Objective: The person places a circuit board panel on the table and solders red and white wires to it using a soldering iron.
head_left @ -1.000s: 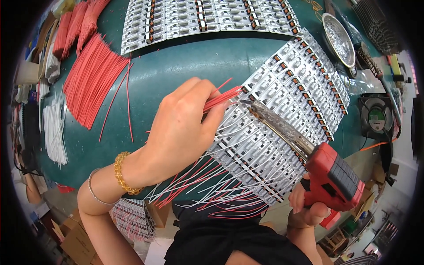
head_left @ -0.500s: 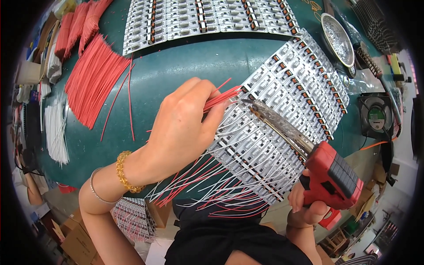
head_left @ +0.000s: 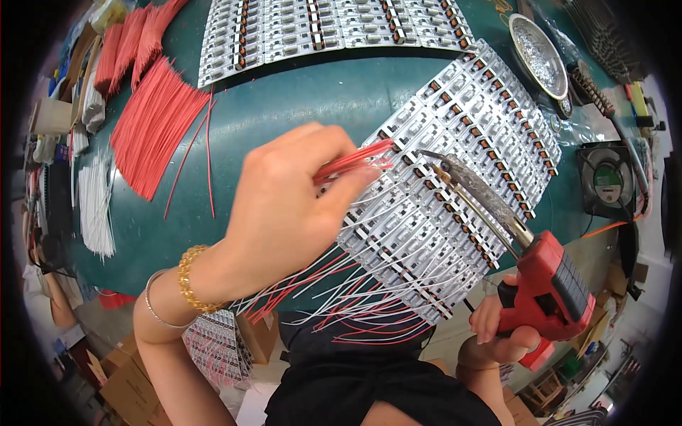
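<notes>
My left hand [head_left: 288,195] pinches a bundle of red wires [head_left: 353,157], their tips at the left edge of a panel of small white circuit boards [head_left: 455,160]. In my right hand [head_left: 501,330] is a red soldering gun [head_left: 547,291], fingers wrapped round its handle. Its metal barrel and thin tip [head_left: 444,157] point left over the panel, a little apart from the wire ends. Red and white wires [head_left: 355,302] hang off the panel's near left edge, toward my lap. Whether a wire end touches a pad is too small to tell.
Another circuit board panel [head_left: 334,28] lies at the far side of the green table [head_left: 234,128]. Red wires [head_left: 156,128] and white wires [head_left: 97,206] are fanned out at left. A metal dish [head_left: 538,57], soldering iron stand coil [head_left: 590,91] and small fan [head_left: 605,181] stand at right.
The soldering gun has drawn back to the right, its tip leaving the wire ends. My left hand has shifted slightly left with the red wires. The near panel has moved slightly.
</notes>
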`<state>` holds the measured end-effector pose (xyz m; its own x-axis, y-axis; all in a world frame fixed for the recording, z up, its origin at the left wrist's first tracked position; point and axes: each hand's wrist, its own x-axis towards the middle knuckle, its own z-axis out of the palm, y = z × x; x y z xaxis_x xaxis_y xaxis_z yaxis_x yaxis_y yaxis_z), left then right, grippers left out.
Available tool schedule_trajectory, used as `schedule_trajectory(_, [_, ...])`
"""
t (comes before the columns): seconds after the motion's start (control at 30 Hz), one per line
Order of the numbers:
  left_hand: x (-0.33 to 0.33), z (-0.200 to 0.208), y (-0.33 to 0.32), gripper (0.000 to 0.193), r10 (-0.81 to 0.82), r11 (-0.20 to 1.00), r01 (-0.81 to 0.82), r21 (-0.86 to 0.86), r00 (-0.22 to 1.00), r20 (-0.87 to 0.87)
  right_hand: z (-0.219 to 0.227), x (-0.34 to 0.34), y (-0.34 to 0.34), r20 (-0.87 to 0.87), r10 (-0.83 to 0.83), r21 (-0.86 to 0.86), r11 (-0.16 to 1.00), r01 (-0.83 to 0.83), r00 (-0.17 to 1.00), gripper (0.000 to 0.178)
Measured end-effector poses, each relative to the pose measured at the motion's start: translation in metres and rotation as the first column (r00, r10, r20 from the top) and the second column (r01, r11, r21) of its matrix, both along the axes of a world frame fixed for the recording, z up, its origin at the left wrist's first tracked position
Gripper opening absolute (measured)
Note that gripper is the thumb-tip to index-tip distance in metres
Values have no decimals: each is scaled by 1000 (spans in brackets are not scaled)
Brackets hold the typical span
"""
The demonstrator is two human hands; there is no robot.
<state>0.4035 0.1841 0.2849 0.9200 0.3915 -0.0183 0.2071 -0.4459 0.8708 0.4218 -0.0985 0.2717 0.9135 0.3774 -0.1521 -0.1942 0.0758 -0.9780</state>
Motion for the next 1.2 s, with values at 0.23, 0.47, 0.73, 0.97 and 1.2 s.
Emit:
schedule_trajectory(0.23, [6,-27,-8,11,-65,977,45,208,994,91,-2,1,1,15,54,-21,998,-54,998,92])
schedule_trajectory(0.47, [6,-26,-7,10,-67,984,51,173,994,87,-8,4,-2,-38,180,17,984,-179,983,84])
schedule_trajectory(0.73, [5,-29,-5,10,-77,982,56,179,991,110,1,2,11,-22,108,-85,990,-109,994,81])
schedule_trajectory(0.97, [5,-29,-6,11,-67,981,43,191,991,120,-4,-4,1,-34,74,-42,996,-75,997,89])
schedule_trajectory(1.2, [5,-25,-5,14,-93,977,73,202,991,92,-3,-2,3,-39,108,-22,994,-109,993,91])
